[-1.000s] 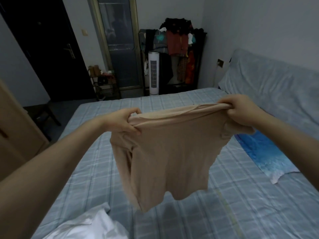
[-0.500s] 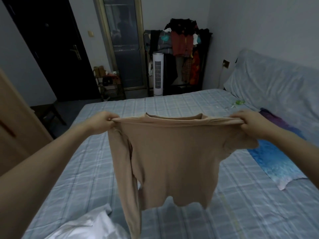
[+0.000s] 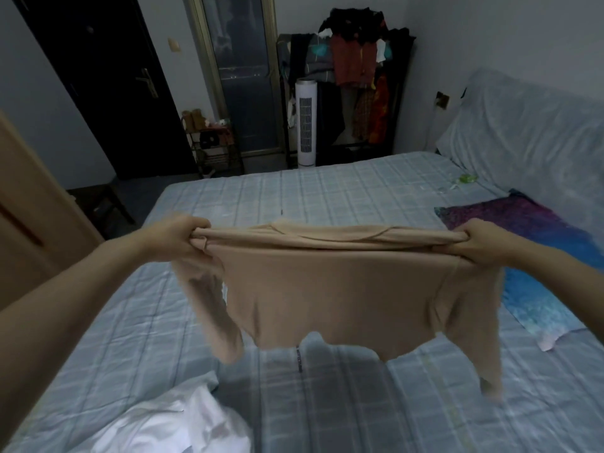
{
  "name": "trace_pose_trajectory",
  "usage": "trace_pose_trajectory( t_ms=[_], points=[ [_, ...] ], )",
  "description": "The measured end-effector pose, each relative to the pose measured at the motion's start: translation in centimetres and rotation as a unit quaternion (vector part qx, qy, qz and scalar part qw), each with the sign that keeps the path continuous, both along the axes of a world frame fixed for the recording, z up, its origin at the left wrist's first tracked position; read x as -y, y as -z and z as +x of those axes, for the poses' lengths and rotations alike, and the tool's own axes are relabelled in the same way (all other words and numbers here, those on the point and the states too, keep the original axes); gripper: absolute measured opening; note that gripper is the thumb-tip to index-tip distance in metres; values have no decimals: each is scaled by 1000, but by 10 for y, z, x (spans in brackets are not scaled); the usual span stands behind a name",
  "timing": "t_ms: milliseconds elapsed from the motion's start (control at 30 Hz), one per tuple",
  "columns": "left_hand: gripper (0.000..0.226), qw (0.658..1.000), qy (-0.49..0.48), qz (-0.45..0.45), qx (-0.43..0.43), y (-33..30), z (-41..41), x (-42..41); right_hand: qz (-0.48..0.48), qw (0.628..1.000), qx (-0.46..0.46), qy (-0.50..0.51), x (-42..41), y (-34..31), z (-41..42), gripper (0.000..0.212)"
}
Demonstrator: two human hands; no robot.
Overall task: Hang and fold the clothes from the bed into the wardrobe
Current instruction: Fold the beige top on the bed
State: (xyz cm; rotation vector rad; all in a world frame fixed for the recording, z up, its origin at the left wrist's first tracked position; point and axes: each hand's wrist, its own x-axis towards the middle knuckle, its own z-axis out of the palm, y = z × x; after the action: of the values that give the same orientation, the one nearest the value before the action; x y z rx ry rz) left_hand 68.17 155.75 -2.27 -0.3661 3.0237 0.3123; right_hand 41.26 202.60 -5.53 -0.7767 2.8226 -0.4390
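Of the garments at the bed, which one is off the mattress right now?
The beige long-sleeved top, stretched by its shoulders between the left hand and right hand. The white garment and the blue-purple one lie on the bed.

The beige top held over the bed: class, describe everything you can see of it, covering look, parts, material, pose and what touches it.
The beige top is a plain, long-sleeved garment of thin, soft-looking knit. It hangs spread out in the air above the checked bed, stretched taut along its shoulder line. The left hand grips one shoulder and the right hand the other, both bunching the fabric. The neckline sits at the top middle. Both sleeves dangle loose, and the wavy hem hangs free. It casts a shadow on the sheet.
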Motion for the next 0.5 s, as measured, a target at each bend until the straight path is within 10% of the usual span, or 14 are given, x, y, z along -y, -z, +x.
trace_pose_trajectory(
  t_ms=[133, 300, 500],
  points=[
    [32, 994, -107, -22, 8, 28, 0, 18, -12, 989, -68, -128, -3, 19, 8, 47],
    [30, 918, -329, 180, -127, 57, -11, 33, 29, 960, -98, -261, -4, 56, -12, 19],
    [50, 969, -217, 91, -70, 64, -21, 38, -115, 989, -89, -14, 5, 92, -41, 18]
  ],
)
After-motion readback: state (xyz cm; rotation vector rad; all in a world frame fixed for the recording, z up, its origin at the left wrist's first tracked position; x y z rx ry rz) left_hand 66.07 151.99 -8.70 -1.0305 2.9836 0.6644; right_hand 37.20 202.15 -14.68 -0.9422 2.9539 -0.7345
